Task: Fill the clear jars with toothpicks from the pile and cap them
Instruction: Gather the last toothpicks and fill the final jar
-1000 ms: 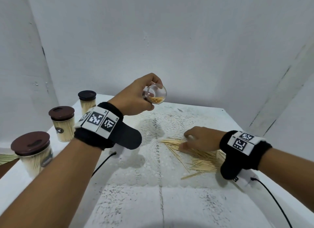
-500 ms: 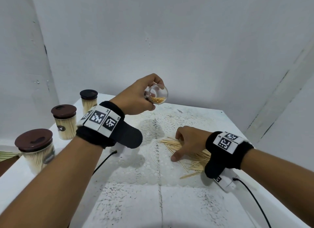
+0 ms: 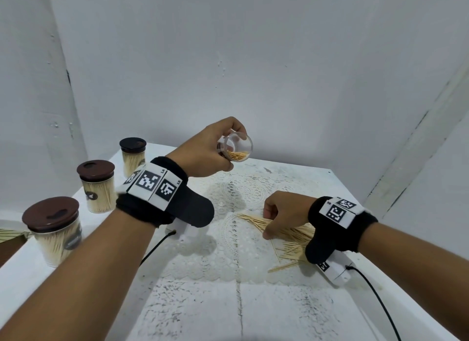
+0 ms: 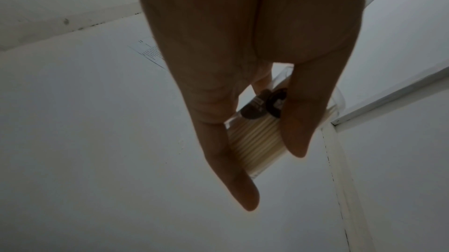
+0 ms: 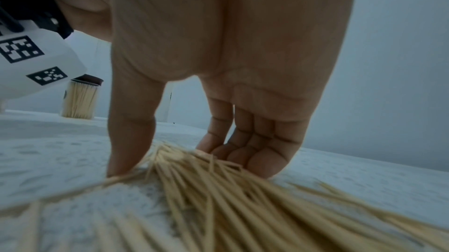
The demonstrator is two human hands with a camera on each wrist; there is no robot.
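Note:
My left hand (image 3: 208, 150) holds a clear jar (image 3: 238, 147) tilted in the air above the back of the table, its open mouth towards me and a few toothpicks lying inside. The left wrist view shows thumb and fingers wrapped round the jar (image 4: 257, 141). My right hand (image 3: 281, 212) is down on the toothpick pile (image 3: 294, 239) on the right of the lace mat. Its thumb (image 5: 131, 141) and curled fingers (image 5: 255, 152) close from both sides on a bunch of toothpicks (image 5: 194, 171).
Three toothpick-filled jars with brown caps stand along the left edge: near (image 3: 54, 229), middle (image 3: 97, 186), far (image 3: 133, 155). A white lace mat (image 3: 228, 252) covers the table's middle. Walls close in behind and to the right. A cable (image 3: 375, 297) trails from each wrist.
My right hand has shifted slightly left on the pile, and its fingers have gone from lying flat to curling round a bunch of toothpicks. The left hand keeps the jar almost still.

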